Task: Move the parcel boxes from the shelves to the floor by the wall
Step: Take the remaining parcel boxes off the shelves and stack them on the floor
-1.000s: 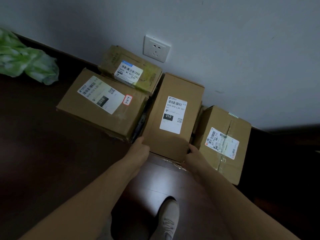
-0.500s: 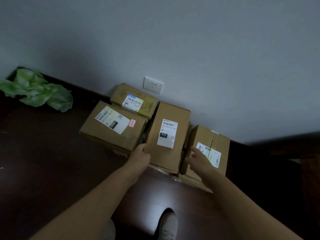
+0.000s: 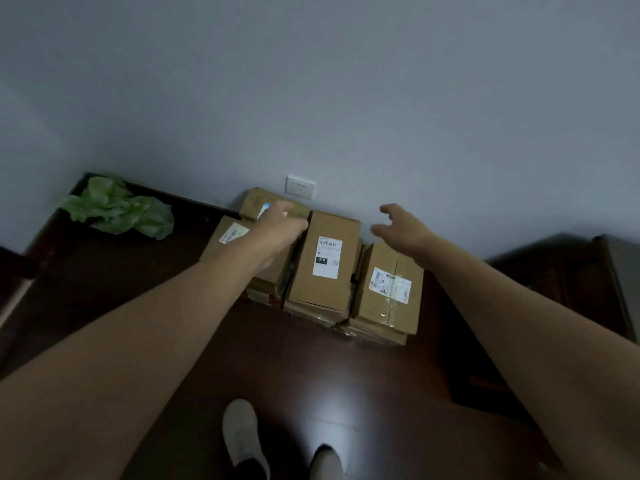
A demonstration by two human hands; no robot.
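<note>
Against the foot of the wall (image 3: 346,98), under a socket (image 3: 300,187), four parcel boxes sit packed edge to edge on the dark floor (image 3: 311,375). They are a middle box (image 3: 323,261) with its label up, a right box (image 3: 388,289) touching its side, and a left box (image 3: 225,237) and a back box (image 3: 254,200), both partly hidden. More cardboard shows beneath their near edges.

The left hand (image 3: 277,230) hangs over the left box, blurred, and I cannot tell whether it touches or holds anything. The right hand (image 3: 401,226) is in the air above the right box, fingers spread, holding nothing.

Bare floor lies open from the boxes' near edges to the person's shoes (image 3: 242,434). A green bag (image 3: 117,209) lies in the left corner, well apart. Dark furniture (image 3: 554,289) stands to the right.
</note>
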